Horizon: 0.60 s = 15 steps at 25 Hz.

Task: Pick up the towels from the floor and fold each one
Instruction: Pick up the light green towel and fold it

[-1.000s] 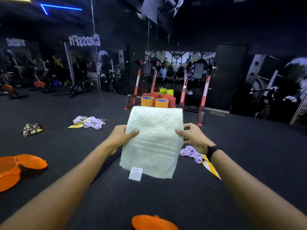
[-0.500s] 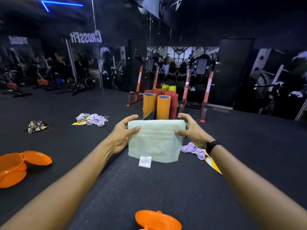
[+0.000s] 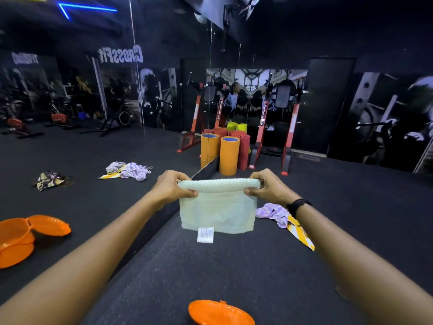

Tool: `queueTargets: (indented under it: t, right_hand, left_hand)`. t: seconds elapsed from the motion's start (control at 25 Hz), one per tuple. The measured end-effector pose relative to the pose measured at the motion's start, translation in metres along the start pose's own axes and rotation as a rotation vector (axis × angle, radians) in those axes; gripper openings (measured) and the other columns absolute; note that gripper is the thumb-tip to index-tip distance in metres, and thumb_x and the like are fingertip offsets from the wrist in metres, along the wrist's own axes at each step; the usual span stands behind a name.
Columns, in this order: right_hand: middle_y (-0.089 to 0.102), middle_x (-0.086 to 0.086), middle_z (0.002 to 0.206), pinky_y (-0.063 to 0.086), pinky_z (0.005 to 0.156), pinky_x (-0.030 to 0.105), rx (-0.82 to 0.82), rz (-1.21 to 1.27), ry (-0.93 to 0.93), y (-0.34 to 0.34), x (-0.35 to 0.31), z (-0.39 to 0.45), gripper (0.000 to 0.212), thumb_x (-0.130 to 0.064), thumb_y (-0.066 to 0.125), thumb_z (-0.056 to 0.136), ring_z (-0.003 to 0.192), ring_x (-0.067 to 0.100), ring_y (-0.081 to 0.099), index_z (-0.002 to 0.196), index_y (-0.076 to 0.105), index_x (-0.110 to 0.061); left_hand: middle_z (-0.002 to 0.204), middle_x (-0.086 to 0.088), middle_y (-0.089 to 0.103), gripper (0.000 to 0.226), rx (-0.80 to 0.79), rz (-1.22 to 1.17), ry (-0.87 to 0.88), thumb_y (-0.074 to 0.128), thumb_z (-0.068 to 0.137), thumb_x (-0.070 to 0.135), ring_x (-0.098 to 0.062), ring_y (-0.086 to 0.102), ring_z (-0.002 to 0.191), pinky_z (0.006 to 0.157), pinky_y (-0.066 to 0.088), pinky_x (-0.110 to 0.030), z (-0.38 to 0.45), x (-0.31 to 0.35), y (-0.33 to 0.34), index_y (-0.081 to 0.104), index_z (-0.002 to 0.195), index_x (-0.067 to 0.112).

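I hold a pale green towel (image 3: 216,211) out in front of me, folded over at the top, its white label hanging from the lower edge. My left hand (image 3: 169,187) pinches the top left corner and my right hand (image 3: 267,186) pinches the top right corner. A lilac towel (image 3: 273,212) with a yellow striped cloth (image 3: 301,233) lies crumpled on the dark floor just right of the held towel. To the left, the wall mirror shows a lilac and yellow towel heap (image 3: 130,171) and a patterned dark cloth (image 3: 49,179).
An orange plastic container (image 3: 220,313) sits on the floor at the bottom edge; its reflection (image 3: 25,235) shows at left. Rolled orange and red mats (image 3: 229,154) stand against the mirror ahead, beside a red rack (image 3: 289,137). The mirror's base runs diagonally left of the towel.
The towel has been folded down from a tall hanging sheet into a shorter, doubled piece. Both hands dropped lower and shifted to grip the new top fold.
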State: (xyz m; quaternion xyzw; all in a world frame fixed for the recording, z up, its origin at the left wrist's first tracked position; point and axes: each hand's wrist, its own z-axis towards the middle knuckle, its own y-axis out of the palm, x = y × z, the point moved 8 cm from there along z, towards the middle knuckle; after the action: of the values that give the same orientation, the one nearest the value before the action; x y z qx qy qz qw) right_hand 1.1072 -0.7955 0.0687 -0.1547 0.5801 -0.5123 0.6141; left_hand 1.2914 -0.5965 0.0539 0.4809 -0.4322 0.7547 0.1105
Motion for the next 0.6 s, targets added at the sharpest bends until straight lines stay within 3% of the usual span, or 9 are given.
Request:
queueTargets:
  t: [0.04, 0.16, 0.24, 0.28, 0.36, 0.48, 0.6]
  right_hand:
    - [0.061, 0.007, 0.077, 0.042, 0.063, 0.028, -0.004, 0.071, 0.009, -0.005, -0.002, 0.000, 0.022, -0.023, 0.075, 0.081, 0.067, 0.011, 0.052, 0.080, 0.061, -0.006]
    - [0.070, 0.002, 0.098, 0.054, 0.074, 0.024, -0.049, 0.607, 0.047, -0.017, -0.012, -0.008, 0.026, -0.015, 0.072, 0.084, 0.087, 0.011, 0.066, 0.106, 0.061, -0.010]
    - [0.071, 0.001, 0.110, 0.056, 0.076, 0.025, -0.197, 0.684, 0.090, -0.003, -0.017, -0.018, 0.036, -0.012, 0.070, 0.086, 0.099, 0.014, 0.069, 0.120, 0.059, -0.013]
    - [0.071, 0.001, 0.111, 0.056, 0.075, 0.026, -0.185, 0.707, 0.102, 0.005, -0.014, -0.022, 0.036, -0.011, 0.068, 0.087, 0.101, 0.017, 0.069, 0.121, 0.059, -0.013]
    - [0.069, 0.007, 0.116, 0.056, 0.078, 0.029, -0.018, 0.846, 0.098, 0.010, -0.008, -0.020, 0.038, -0.015, 0.064, 0.090, 0.106, 0.023, 0.067, 0.126, 0.056, -0.008]
    - [0.066, 0.009, 0.123, 0.055, 0.089, 0.033, 0.077, 0.972, 0.131, 0.015, 0.001, -0.016, 0.046, -0.019, 0.065, 0.089, 0.112, 0.025, 0.064, 0.131, 0.051, -0.007]
    - [0.064, 0.004, 0.127, 0.051, 0.096, 0.040, -0.111, 0.891, 0.151, 0.027, 0.005, -0.018, 0.055, -0.018, 0.071, 0.084, 0.116, 0.021, 0.062, 0.134, 0.049, -0.014]
  left_hand:
    - [0.091, -0.003, 0.069, 0.024, 0.008, 0.023, 0.040, 0.087, 0.063, 0.034, -0.019, 0.062, 0.089, 0.071, 0.048, -0.027, 0.000, 0.006, -0.004, 0.073, 0.081, 0.026]
    - [0.095, -0.003, 0.070, 0.038, -0.093, -0.293, 0.119, 0.084, 0.071, 0.018, -0.012, 0.067, 0.086, 0.066, 0.050, -0.017, -0.011, 0.026, -0.001, 0.066, 0.104, 0.011]
    - [0.103, -0.003, 0.072, 0.058, -0.146, -0.379, 0.113, 0.088, 0.064, 0.023, -0.011, 0.069, 0.090, 0.065, 0.051, -0.016, -0.015, 0.023, 0.010, 0.062, 0.115, 0.011]
    - [0.103, -0.004, 0.073, 0.067, -0.116, -0.446, 0.106, 0.090, 0.058, 0.034, -0.011, 0.070, 0.089, 0.063, 0.052, -0.017, -0.018, 0.019, 0.013, 0.062, 0.115, 0.012]
    - [0.108, -0.005, 0.072, 0.078, -0.065, -0.563, 0.026, 0.089, 0.052, 0.047, -0.016, 0.071, 0.092, 0.060, 0.054, -0.023, -0.021, 0.006, 0.022, 0.060, 0.116, 0.014]
    - [0.115, -0.007, 0.070, 0.072, -0.136, -0.613, -0.005, 0.087, 0.060, 0.033, -0.022, 0.068, 0.102, 0.067, 0.055, -0.025, -0.025, -0.002, 0.044, 0.057, 0.121, 0.011]
    - [0.113, -0.008, 0.071, 0.087, -0.118, -0.708, -0.018, 0.092, 0.047, 0.041, -0.022, 0.069, 0.101, 0.071, 0.056, -0.026, -0.026, -0.005, 0.043, 0.058, 0.121, 0.009]
